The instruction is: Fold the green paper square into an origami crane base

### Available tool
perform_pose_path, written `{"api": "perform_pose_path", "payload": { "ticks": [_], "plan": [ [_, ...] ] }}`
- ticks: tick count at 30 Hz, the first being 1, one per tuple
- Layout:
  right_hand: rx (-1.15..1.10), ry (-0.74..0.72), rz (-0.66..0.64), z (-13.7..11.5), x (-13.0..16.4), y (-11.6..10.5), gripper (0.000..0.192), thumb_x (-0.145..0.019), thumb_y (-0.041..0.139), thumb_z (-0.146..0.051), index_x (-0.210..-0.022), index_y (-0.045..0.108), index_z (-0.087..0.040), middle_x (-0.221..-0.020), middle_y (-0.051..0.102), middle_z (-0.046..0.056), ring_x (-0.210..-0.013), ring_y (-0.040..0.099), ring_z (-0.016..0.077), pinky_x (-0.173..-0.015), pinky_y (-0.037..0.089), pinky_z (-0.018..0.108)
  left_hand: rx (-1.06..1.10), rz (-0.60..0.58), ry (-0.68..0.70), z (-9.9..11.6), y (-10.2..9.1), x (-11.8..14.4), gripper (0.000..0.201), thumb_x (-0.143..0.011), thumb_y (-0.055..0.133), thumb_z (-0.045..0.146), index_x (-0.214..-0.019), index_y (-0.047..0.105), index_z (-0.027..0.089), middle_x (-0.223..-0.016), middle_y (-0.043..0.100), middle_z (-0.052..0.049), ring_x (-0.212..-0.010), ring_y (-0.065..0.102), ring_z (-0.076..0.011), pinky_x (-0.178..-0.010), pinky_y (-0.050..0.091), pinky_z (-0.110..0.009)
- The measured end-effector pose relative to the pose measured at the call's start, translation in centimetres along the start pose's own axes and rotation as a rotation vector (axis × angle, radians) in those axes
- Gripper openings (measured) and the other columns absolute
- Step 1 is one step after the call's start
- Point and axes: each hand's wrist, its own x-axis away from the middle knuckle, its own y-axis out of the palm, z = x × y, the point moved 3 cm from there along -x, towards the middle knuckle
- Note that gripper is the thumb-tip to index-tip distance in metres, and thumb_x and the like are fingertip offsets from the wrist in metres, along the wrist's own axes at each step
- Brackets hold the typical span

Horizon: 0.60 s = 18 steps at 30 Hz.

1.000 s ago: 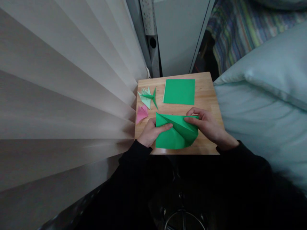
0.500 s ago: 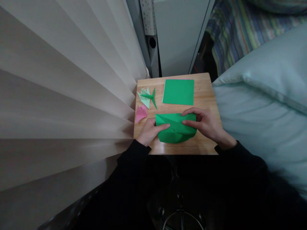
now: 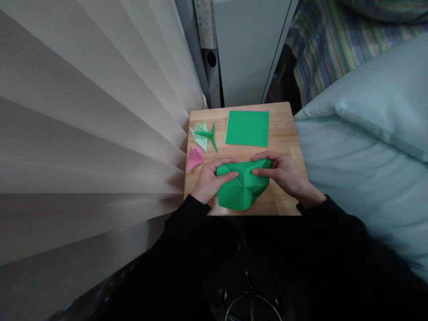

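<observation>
A creased sheet of green origami paper (image 3: 242, 189) is held over the near part of a small wooden table (image 3: 284, 133). My left hand (image 3: 210, 178) pinches its upper left side, thumb on top of the paper. At the upper right, my right hand (image 3: 282, 171) grips the edge between thumb and fingers, and the paper bends there. Crease lines meet near the sheet's middle, and its lower right side curls. Part of the fingers of both hands is hidden behind the paper.
Behind the hands lies a stack of green square paper (image 3: 247, 128). Folded pieces, light and dark green (image 3: 202, 135) and pink (image 3: 195, 157), sit at the table's left edge. A pleated curtain (image 3: 133, 133) borders the left, pale blue bedding (image 3: 361, 133) the right.
The green sheet's lower part has opened downward, showing more of its creased face. My left index finger has come over the top edge. My right hand has shifted slightly left.
</observation>
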Motion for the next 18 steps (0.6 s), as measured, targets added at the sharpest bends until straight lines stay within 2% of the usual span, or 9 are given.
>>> {"api": "perform_pose_path", "payload": {
  "ticks": [3, 6, 8, 13, 18],
  "plan": [
    [0.020, -0.008, -0.016, 0.1, 0.1, 0.2, 0.041, -0.059, 0.097, -0.040, -0.094, 0.081, -0.025, -0.100, 0.078, 0.003, -0.093, 0.068, 0.0221, -0.085, 0.054, 0.037, 0.056, 0.030, -0.017, -0.1, 0.1, 0.0, 0.045, -0.069, 0.091, 0.037, -0.109, 0.078, 0.020, -0.102, 0.079, -0.005, -0.089, 0.072, -0.0209, -0.082, 0.058, -0.033],
    [0.091, -0.030, -0.032, 0.6, 0.2, 0.3, 0.034, -0.063, 0.096, -0.043, -0.089, 0.082, -0.025, -0.092, 0.077, 0.003, -0.086, 0.067, 0.0208, -0.081, 0.052, 0.037, 0.121, 0.012, -0.080, -0.1, 0.5, 0.0, 0.058, -0.068, 0.092, 0.035, -0.121, 0.071, 0.023, -0.079, 0.072, 0.002, -0.066, 0.064, -0.0136, -0.065, 0.053, -0.026],
    [0.129, -0.076, -0.050, 0.8, 0.2, 0.4, 0.027, -0.067, 0.094, -0.044, -0.082, 0.081, -0.025, -0.087, 0.074, 0.002, -0.083, 0.065, 0.0197, -0.078, 0.051, 0.037, 0.142, 0.015, -0.117, -0.1, 0.7, 0.1, 0.068, -0.067, 0.092, 0.032, -0.129, 0.066, 0.025, -0.072, 0.067, 0.006, -0.059, 0.060, -0.0116, -0.060, 0.051, -0.024],
    [0.160, -0.227, -0.106, 0.4, 0.1, 0.5, 0.018, -0.071, 0.093, -0.039, -0.074, 0.081, -0.026, -0.108, 0.071, 0.005, -0.108, 0.066, 0.0229, -0.098, 0.050, 0.040, 0.214, 0.047, -0.189, 0.0, 0.8, 0.2, 0.082, -0.067, 0.091, 0.028, -0.142, 0.058, 0.023, -0.073, 0.069, 0.005, -0.057, 0.064, -0.0121, -0.063, 0.056, -0.026],
    [0.187, -0.140, -0.205, 0.1, 0.4, 1.1, 0.016, -0.079, 0.086, -0.041, -0.079, 0.081, -0.026, -0.082, 0.074, 0.002, -0.081, 0.067, 0.0200, -0.081, 0.052, 0.038, 0.290, -0.048, -0.252, -0.6, 0.9, 0.0, 0.080, -0.072, 0.088, 0.032, -0.144, 0.055, 0.023, -0.070, 0.068, 0.004, -0.055, 0.065, -0.0129, -0.058, 0.054, -0.025]
  ]
}}
